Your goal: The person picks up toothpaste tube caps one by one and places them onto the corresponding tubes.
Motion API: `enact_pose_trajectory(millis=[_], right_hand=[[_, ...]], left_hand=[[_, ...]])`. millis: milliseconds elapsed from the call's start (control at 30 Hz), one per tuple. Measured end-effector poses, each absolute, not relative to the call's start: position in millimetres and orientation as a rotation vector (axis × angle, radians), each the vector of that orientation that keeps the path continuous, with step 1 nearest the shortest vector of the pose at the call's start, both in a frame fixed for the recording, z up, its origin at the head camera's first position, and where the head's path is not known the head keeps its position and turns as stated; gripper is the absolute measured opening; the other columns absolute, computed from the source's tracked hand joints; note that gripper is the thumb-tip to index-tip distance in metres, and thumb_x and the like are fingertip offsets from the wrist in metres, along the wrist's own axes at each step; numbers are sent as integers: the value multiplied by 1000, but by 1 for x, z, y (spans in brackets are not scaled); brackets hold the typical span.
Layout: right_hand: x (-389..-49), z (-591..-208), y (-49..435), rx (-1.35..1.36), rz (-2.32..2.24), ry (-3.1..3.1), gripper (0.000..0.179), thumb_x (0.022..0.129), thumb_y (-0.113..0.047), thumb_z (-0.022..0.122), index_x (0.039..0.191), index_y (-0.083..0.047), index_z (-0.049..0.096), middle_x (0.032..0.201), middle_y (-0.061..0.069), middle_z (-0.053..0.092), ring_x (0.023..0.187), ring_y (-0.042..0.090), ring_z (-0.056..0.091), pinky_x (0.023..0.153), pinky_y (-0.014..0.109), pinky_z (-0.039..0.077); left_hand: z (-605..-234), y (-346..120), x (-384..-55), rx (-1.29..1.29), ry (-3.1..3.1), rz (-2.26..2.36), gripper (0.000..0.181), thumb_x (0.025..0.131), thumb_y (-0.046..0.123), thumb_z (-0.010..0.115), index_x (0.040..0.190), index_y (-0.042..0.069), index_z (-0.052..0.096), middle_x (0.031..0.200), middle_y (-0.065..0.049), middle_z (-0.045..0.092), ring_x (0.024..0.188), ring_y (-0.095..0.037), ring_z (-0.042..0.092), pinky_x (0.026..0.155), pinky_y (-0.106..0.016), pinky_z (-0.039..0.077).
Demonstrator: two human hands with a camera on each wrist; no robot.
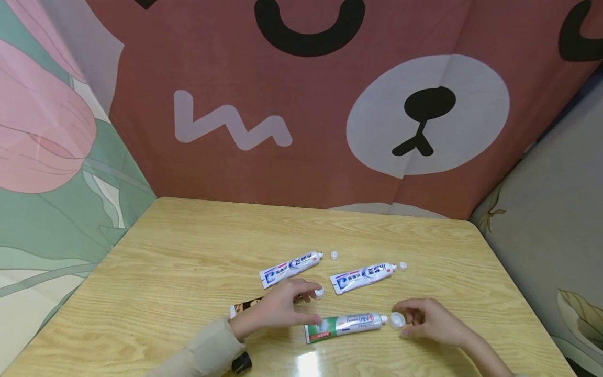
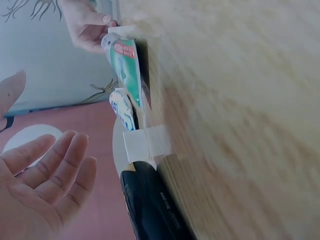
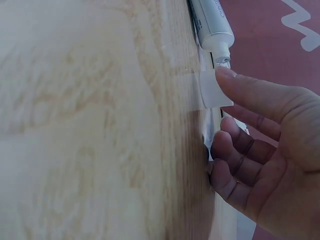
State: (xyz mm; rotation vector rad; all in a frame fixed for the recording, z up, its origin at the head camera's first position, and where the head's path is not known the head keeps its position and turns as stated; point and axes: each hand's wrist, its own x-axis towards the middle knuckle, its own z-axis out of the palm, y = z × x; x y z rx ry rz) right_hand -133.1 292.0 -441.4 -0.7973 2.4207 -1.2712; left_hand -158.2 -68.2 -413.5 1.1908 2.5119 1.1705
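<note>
My right hand (image 1: 435, 322) pinches a round white cap (image 1: 398, 320) between thumb and forefinger, just off the bare nozzle of a green-and-white toothpaste tube (image 1: 358, 322). In the right wrist view the thumb (image 3: 255, 95) lies against the cap's edge, and the other fingers curl loosely. My left hand (image 1: 282, 303) hovers over a black toothpaste tube (image 2: 150, 205), mostly hidden from the head camera. Its fingers are spread and relaxed, holding nothing. Beside its fingertips, at the black tube's end, stands another white cap (image 1: 319, 292).
Farther back lie two blue-and-white toothpaste tubes, one on the left (image 1: 291, 268) and one on the right (image 1: 364, 277). A small white cap (image 1: 334, 255) is near the left one, another (image 1: 402, 266) near the right. A small black object (image 1: 242, 362) shows by the left sleeve. Printed cloth stands behind the wooden table (image 1: 188, 251).
</note>
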Motion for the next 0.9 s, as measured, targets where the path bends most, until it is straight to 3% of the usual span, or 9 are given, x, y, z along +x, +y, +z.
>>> enact_pose_trajectory(millis=[600,900], right_hand=[[-134,-443,291,-839,-1200,2486,33,75,-19,74,100,0,63,69,0,52,58,-1,42,46,21,38],[-133,-441,288,-813,-1138,2509,31,76,-25,73,98,-5,63,69,-10,50,58,-2,42,47,20,38]], left_hand=[[-420,-42,-160,1256,2478,960,62,72,33,76,120,1,55,93,0,64,82,-3,57,72,-13,44],[-426,-32,-162,1296,2519,844,60,72,36,75,118,2,56,90,2,63,78,-1,55,69,-11,42]])
